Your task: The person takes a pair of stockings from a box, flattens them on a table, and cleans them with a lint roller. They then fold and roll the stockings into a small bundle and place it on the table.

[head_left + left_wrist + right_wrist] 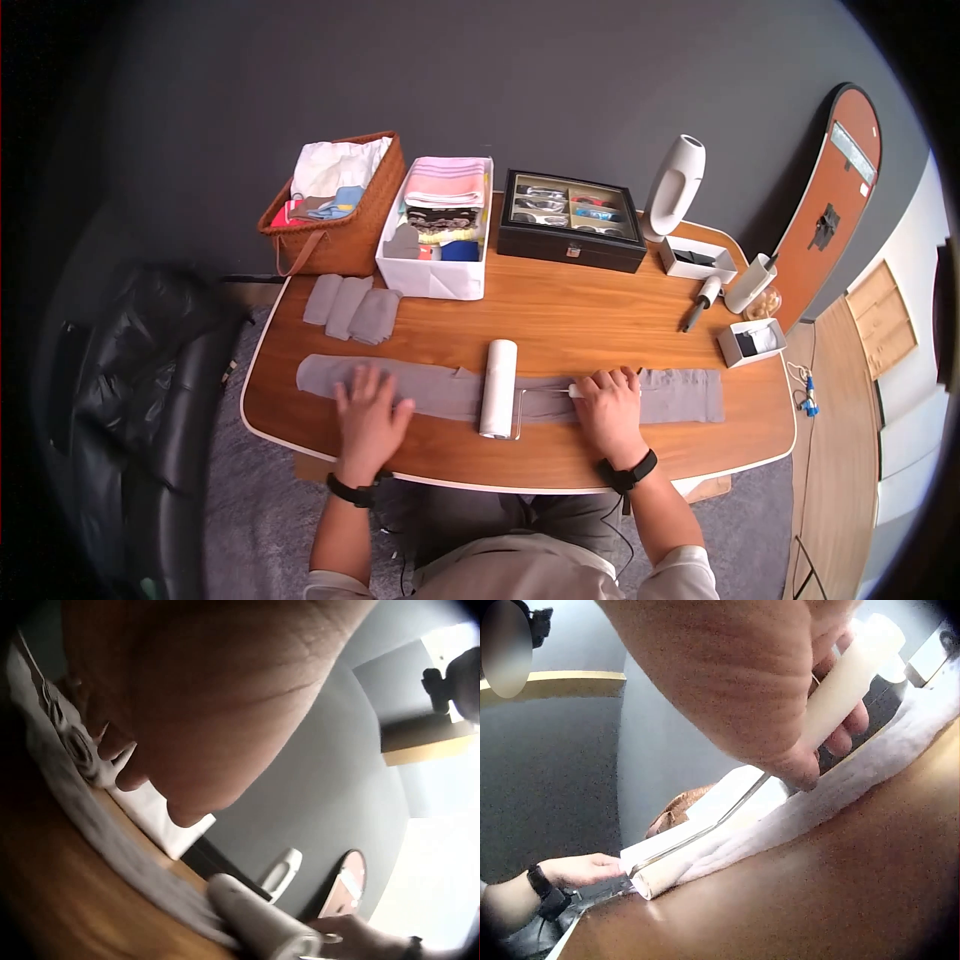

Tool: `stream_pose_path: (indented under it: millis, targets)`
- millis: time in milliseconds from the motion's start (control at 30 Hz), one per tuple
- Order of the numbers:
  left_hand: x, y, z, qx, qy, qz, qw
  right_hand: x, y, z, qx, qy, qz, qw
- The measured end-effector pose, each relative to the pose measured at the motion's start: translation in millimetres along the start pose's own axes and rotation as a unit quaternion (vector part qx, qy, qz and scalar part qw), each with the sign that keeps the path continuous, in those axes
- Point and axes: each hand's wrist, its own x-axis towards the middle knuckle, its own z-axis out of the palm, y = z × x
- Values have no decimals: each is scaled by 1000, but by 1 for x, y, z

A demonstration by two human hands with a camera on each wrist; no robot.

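A long grey cloth (440, 390) lies flat across the wooden table. On its middle stands crosswise a white lint roller (499, 390), its wire frame running to a white handle (847, 686). The right hand (610, 415) grips that handle, fingers curled round it, over the cloth's right part. The left hand (370, 425) rests with spread fingers at the cloth's left part. In the left wrist view the roller (259, 919) lies on the cloth beyond the left hand (195, 712).
Folded grey pieces (352, 308) lie at the left. Behind them are a wicker basket (330, 245), a white fabric box (432, 278) and a black glasses case (570, 250). At the right are a white vase-like object (677, 190) and small white boxes (752, 342).
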Motion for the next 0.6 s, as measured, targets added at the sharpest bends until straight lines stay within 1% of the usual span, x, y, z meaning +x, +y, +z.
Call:
stream_pose_path:
  millis: [33,100,167,233,333,433,467,600]
  targets:
    - [2,19,-5,-38,-35,17,999,3,-5,3,9,-4,-3,1000]
    - [4,45,3,-156,-88,61,982,7,-15,5,20,-1,-10,1000]
    - [8,66,9,-235,-130,75,960,8,-17,3,26,-1,-10,1000]
    - [10,73,18,-215,-145,63,964,2,-15,2,31,-6,-1,1000]
    - [9,69,25,-145,-158,56,975,-11,3,-6,8,-2,4,1000]
    - [7,64,32,-116,-165,75,977,-21,21,-8,-12,1,13,1000]
    - [6,62,32,-105,-154,71,980,-24,27,-16,-18,-4,23,1000]
    - [4,63,28,-118,-151,82,978,-25,33,-17,-23,-10,13,1000]
